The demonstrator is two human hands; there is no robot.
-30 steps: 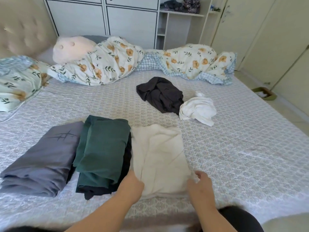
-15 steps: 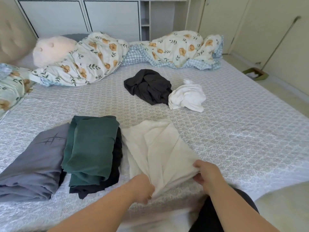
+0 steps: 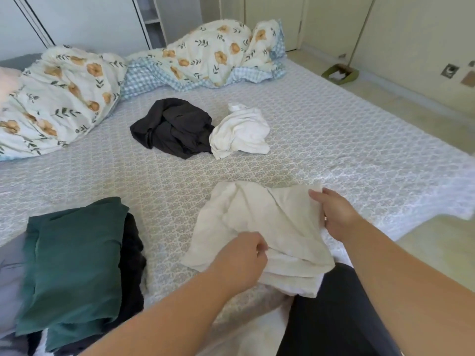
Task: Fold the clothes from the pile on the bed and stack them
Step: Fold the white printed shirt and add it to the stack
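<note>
Near the bed's [image 3: 334, 140] foot edge, at 5 o'clock: cream garment [image 3: 270, 227], partly folded, lifted off the patterned cover. Left hand [image 3: 241, 258] pinches its near fold; right hand [image 3: 336, 214] grips its far right corner. At 8 o'clock: folded green garment [image 3: 72, 265] stacked on a black one [image 3: 132, 253], grey folded piece [image 3: 10, 278] beside it. At 12 o'clock, mid-bed: crumpled black garment [image 3: 174, 127] touching a crumpled white garment [image 3: 241, 132]. Beyond, at the head: floral quilt [image 3: 77, 91], bunched
</note>
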